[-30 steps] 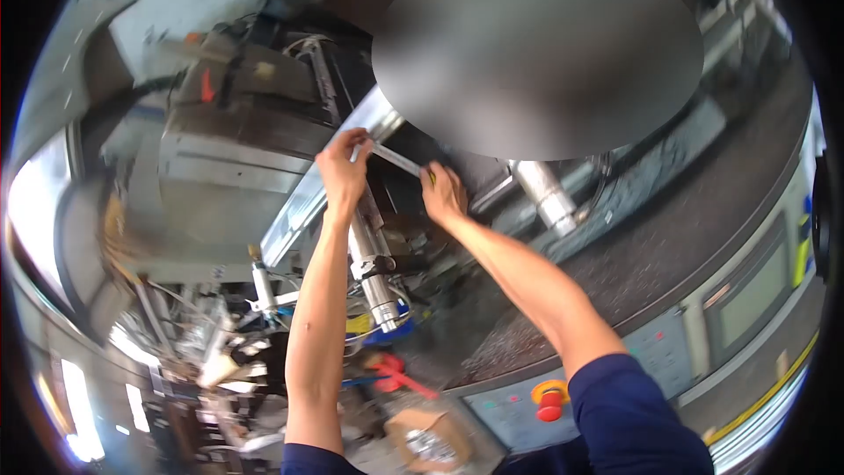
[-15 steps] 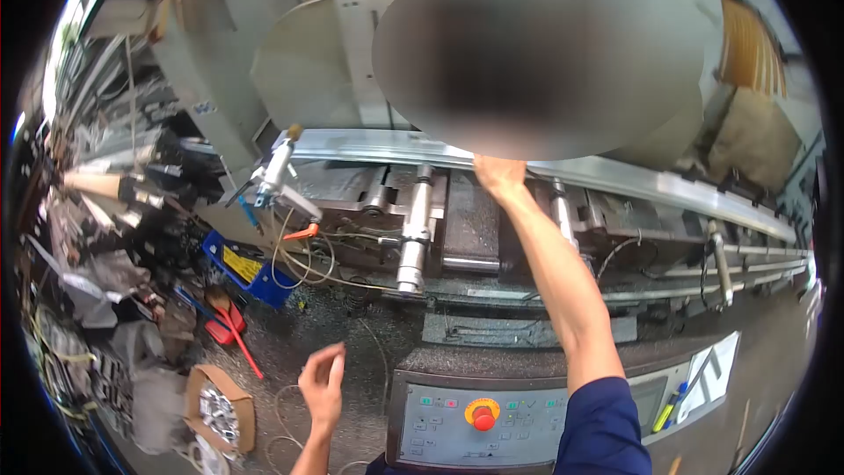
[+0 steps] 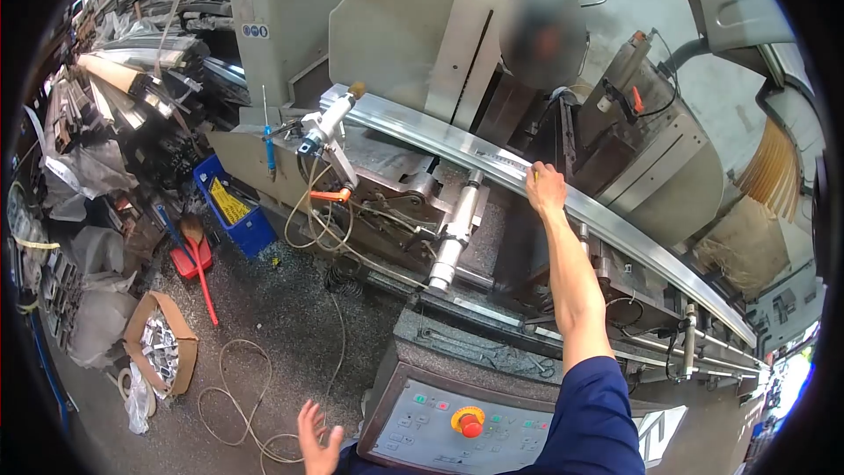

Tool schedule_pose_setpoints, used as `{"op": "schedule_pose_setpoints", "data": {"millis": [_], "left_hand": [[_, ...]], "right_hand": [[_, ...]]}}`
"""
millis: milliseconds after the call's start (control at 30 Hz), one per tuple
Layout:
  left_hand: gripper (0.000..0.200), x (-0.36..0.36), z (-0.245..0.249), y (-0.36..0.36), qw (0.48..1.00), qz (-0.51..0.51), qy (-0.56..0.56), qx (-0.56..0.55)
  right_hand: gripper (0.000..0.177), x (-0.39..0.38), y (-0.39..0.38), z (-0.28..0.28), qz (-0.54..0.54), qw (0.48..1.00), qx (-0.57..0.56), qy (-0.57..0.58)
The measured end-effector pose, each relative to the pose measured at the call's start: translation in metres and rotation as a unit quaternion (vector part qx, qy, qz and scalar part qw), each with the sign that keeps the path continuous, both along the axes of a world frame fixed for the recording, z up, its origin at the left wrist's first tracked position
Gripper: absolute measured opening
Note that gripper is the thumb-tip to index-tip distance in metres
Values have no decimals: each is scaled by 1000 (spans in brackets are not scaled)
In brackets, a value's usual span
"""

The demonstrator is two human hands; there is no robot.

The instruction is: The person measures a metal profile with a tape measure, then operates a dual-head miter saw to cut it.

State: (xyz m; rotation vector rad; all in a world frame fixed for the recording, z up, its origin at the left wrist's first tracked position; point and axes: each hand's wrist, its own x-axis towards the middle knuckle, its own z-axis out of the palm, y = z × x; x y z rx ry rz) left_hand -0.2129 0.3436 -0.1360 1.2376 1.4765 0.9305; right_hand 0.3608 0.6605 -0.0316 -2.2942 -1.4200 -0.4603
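Observation:
A long silver metal profile (image 3: 422, 130) lies across the saw-like machine, running from upper left to lower right. My right hand (image 3: 547, 189) is at the profile's near edge, fingers curled and closed. A small yellow spot shows between those fingers; what it belongs to I cannot make out. Dark marks show on the profile just left of the hand. Low in the view, my left hand (image 3: 318, 442) is held over the floor with fingers apart, holding nothing. Beside it is the control panel (image 3: 422, 440) with a red emergency button (image 3: 471, 425).
Metal clamp cylinders (image 3: 455, 237) stand along the machine's front. A blue crate (image 3: 249, 233), a red dustpan (image 3: 186, 257) and a cardboard box (image 3: 183, 347) of small metal pieces are on the floor at left. A loose cable (image 3: 251, 422) loops near my left hand.
The view has turned, so the machine and profile now slant down to the right. My right hand stays at the profile. My left hand is lower in view, its fingers more spread.

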Motion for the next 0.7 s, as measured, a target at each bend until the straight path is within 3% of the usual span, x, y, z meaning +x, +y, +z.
{"op": "schedule_pose_setpoints", "data": {"millis": [100,233,400,500,700], "left_hand": [[79,31,6,14,994,-94,-9,48],[80,61,-12,24,984,-123,-14,126],[71,56,-29,20,982,-39,7,184],[60,55,-34,20,966,-74,64,239],[56,54,-32,21,967,-77,64,236]], "right_hand": [[24,-3,-3,-5,-20,999,23,-25],[24,-1,-3,-11,-23,998,39,-47],[22,-8,-7,-12,-15,997,61,-53],[20,-10,-9,-17,-34,992,83,-83],[17,-8,-10,-22,-24,989,96,-111]]}}
